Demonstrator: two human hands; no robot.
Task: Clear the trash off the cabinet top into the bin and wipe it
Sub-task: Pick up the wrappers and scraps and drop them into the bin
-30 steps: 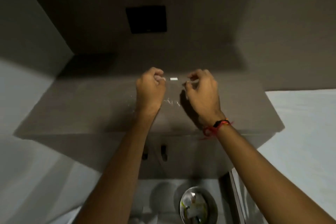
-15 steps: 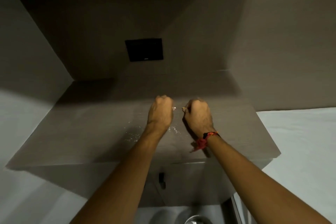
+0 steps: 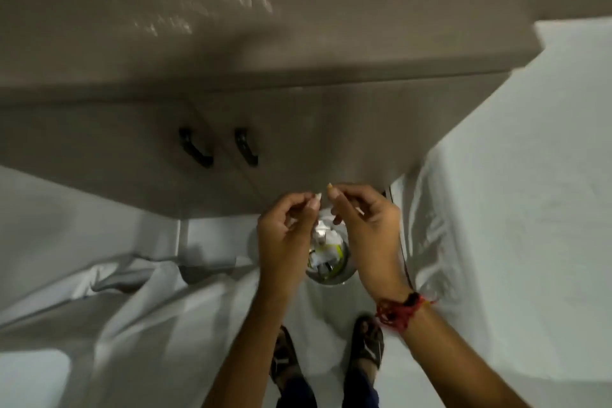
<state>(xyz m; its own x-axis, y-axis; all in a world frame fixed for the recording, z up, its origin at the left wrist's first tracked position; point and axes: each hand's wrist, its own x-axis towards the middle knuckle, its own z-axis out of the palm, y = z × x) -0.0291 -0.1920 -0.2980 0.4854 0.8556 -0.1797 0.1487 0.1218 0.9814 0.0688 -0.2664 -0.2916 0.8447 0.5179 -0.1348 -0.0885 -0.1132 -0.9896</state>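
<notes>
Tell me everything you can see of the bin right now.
The bin is small, round and shiny, metal by the look, standing open on the floor before the cabinet. Inside lie white and yellow-green scraps. Both hands, left hand and right hand, hover above it and hide most of its rim; neither touches it.

Two hands: left hand (image 3: 285,235), right hand (image 3: 366,232). One cabinet (image 3: 298,129) with one tabletop (image 3: 231,43). Two cabinet doors, two black handles: left handle (image 3: 196,148), right handle (image 3: 246,147). One round metal bin (image 3: 344,267) on the floor, several pieces of trash (image 3: 323,253) inside, too blurred to count. One small pale scrap (image 3: 318,197) between the fingertips. Two sandalled feet: left foot (image 3: 285,354), right foot (image 3: 367,344). One red thread bracelet (image 3: 399,310) on the right wrist. White sheets on both sides, count unclear.
</notes>
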